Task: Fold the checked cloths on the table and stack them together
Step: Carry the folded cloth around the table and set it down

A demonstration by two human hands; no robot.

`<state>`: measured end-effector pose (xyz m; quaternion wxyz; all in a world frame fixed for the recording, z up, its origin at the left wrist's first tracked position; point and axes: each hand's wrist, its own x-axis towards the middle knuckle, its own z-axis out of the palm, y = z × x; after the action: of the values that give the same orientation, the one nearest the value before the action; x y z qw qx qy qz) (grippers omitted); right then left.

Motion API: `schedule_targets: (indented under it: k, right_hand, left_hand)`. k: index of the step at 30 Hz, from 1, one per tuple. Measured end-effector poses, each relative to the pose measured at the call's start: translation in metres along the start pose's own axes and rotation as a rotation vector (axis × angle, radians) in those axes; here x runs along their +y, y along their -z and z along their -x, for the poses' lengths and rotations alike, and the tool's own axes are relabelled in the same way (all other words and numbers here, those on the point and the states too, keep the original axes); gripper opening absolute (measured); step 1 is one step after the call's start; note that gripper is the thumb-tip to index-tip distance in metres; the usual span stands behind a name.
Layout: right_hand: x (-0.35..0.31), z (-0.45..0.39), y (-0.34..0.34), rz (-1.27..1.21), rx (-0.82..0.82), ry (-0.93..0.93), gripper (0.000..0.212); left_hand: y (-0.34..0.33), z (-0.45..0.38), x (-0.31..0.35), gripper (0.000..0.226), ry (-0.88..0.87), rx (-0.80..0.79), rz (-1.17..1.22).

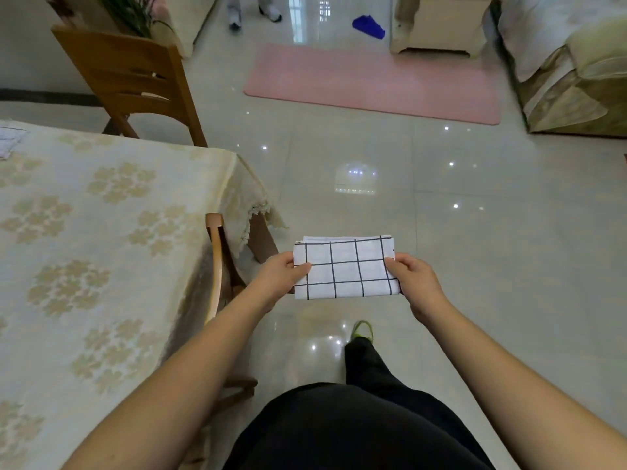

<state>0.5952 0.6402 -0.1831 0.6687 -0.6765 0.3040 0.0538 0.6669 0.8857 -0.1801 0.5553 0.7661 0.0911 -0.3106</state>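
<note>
A white cloth with a dark check (346,268) is folded into a small flat rectangle and held in the air over the floor, to the right of the table. My left hand (280,274) pinches its left edge, thumb on top. My right hand (412,278) pinches its right edge the same way. The table (101,252), under a cream flowered tablecloth, fills the left side. A corner of another white checked cloth (10,140) shows at the table's far left edge, mostly cut off by the frame.
A wooden chair (217,266) is tucked at the table's right side, close to my left arm. Another wooden chair (129,79) stands behind the table. A pink mat (373,83) lies on the glossy tiled floor, a sofa (576,79) at the right. A person's feet (254,11) show far back.
</note>
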Motion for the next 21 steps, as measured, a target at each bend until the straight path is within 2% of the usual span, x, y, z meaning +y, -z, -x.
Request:
schedule_targets:
  k: [10,21]
  right_hand:
    - [-0.076,-0.125,0.029,0.061,-0.153,0.034,0.015]
    - [-0.126,-0.23,-0.019,0.098,-0.22,-0.007,0.015]
  left_hand:
    - [-0.016,-0.076,0.083,0.023,-0.007,0.073,0.083]
    - [0.021,-0.165,0.113,0.013,0.058,0.138,0.124]
